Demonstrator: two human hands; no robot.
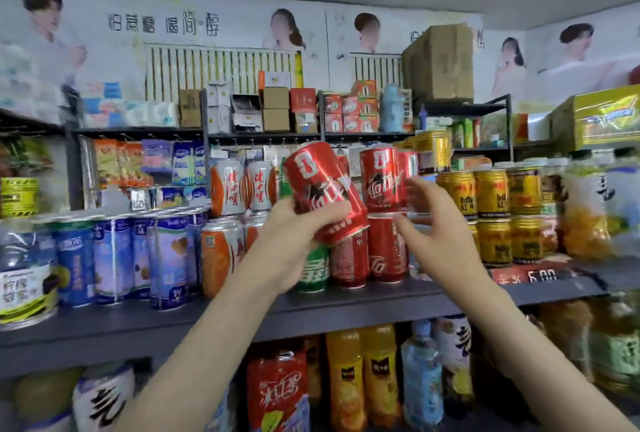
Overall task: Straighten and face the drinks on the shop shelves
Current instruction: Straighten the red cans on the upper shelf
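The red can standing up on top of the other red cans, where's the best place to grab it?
Probably round the middle of its side, coming from the front right. The upright red can stands straight on the lower red cans, so its round side faces out, and the open right hand is right beside it. The left hand holds a tilted red can crowding its left side.

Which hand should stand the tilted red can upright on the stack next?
Left. The left hand grips the tilted red can, just left of the upright red can on the upper tier. The right hand is open and holds nothing, so it could probably steady the neighbour.
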